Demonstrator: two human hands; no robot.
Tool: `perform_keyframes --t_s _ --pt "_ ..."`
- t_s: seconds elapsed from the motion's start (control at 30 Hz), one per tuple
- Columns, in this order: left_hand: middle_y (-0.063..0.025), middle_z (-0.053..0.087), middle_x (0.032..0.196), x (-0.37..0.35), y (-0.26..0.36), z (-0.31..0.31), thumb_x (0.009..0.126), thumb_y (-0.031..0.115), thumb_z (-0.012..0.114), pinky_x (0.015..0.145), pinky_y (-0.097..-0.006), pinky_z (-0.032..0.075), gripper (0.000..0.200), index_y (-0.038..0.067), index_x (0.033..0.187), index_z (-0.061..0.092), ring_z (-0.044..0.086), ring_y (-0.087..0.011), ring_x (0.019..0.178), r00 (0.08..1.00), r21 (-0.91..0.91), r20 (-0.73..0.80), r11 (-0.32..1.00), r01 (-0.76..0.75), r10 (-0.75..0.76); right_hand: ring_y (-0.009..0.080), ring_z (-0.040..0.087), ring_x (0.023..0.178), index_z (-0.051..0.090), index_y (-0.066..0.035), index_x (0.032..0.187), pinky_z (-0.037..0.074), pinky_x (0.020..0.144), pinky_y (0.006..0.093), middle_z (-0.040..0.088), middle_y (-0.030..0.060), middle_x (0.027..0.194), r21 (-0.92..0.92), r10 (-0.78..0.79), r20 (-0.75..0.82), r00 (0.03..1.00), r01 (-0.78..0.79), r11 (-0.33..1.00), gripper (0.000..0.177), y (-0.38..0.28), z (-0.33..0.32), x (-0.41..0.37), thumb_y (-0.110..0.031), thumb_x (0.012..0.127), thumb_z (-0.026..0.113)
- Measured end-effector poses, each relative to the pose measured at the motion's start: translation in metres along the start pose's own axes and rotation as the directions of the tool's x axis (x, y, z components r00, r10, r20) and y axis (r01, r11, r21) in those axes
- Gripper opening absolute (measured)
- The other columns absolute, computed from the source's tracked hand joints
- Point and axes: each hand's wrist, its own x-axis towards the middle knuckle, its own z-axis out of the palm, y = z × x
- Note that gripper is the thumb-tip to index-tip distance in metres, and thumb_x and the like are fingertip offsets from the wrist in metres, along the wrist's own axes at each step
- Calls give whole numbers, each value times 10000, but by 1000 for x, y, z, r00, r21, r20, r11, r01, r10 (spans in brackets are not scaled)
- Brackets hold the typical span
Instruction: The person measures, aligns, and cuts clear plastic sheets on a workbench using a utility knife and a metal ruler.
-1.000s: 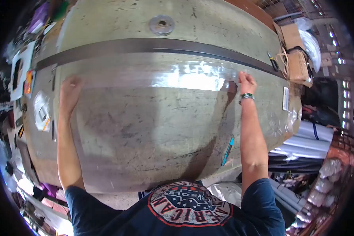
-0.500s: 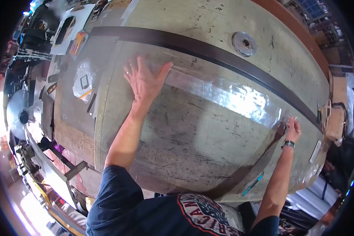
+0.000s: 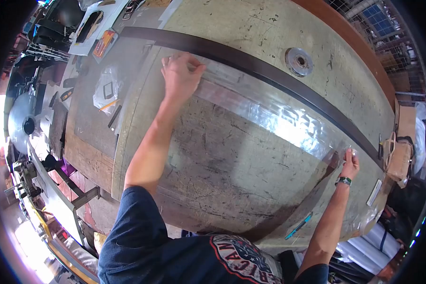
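A long strip of clear, shiny plastic film (image 3: 265, 116) stretches across the worktable between my hands, with a bright glare on its middle. My left hand (image 3: 181, 75) is at the strip's far left end, fingers curled and thumb against the index finger, apparently pinching the film's edge. At the opposite end, my right hand (image 3: 349, 165) pinches the film's right corner between thumb and fingers. Just beyond the strip lies a long dark brown bar (image 3: 251, 61), running roughly parallel to it.
A roll of clear material (image 3: 299, 61) lies flat beyond the bar. Near me rests a teal pen-like tool (image 3: 298, 226). To the left are a plastic bag (image 3: 108, 90), a yellow pencil (image 3: 108, 105) and an orange packet (image 3: 105, 43). A white bar (image 3: 374, 192) sits at right.
My left hand has gone from spread fingers to a curled pinch and moved slightly away from me. The right hand stays at its end of the film, slightly lower in view.
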Motion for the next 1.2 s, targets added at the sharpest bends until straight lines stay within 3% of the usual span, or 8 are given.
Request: perform_keyframes --t_s 0.07,0.27,0.43,0.47,0.57,0.87,1.0,1.2 --pt "-17 685 815 1 2 -23 835 103 832 665 -263 511 181 12 937 714 606 -82 760 998 -282 57 958 52 -37 68 606 783 777 -27 1021 491 736 240 708 -14 877 -13 13 -6 1000 -13 1000 230 -5 -4 -4 -229 920 818" --pt "3 657 844 -33 -19 -22 823 33 824 689 -259 503 349 12 1104 619 568 -76 764 992 -336 -21 936 109 -123 85 642 844 773 -9 1069 507 765 244 732 -1 915 34 -96 78 992 94 995 262 30 0 4 -222 922 814" --pt "-44 678 926 -43 -48 -2 836 76 813 751 -300 541 440 28 1232 628 637 -136 808 994 -82 -110 996 -17 8 91 645 840 762 11 1071 513 757 241 741 26 931 -31 -85 50 995 87 996 248 14 19 -19 -196 938 793" --pt "-69 682 990 -43 -57 5 846 136 814 799 -330 536 474 31 1267 622 642 -180 870 991 -28 -128 999 -45 41 105 644 831 763 -2 1045 522 755 262 740 35 923 -99 90 66 994 -84 992 223 12 20 -18 -200 944 774" --pt "-145 694 1181 -43 -53 -6 876 314 815 943 -421 521 602 42 1371 604 657 -311 1057 997 44 -79 999 23 -19 146 661 807 766 -15 999 544 769 319 755 61 898 -300 -53 -3 999 50 952 267 10 16 -24 -263 903 787" --pt "-87 694 1113 -41 -41 -4 924 217 787 822 -345 517 447 58 1313 634 617 -198 875 990 -42 -135 998 -41 35 118 652 794 708 27 1058 525 734 283 722 47 876 -68 -40 -172 984 29 997 241 41 -16 -25 -177 941 759" --pt "-71 694 1106 -37 -75 9 952 178 760 804 -291 508 398 22 1294 631 606 -149 859 992 -320 -125 947 -12 -30 139 665 793 701 15 1105 534 741 293 727 65 907 -217 -170 -217 961 122 968 271 37 -60 -57 -215 963 723" --pt "-76 683 1089 -39 -56 -2 971 161 736 811 -260 499 382 -10 1289 612 606 -125 909 986 -181 -168 982 -46 15 252 687 841 689 5 1125 551 786 372 712 144 935 -490 -98 -153 983 11 872 290 26 -123 -225 -214 939 726"
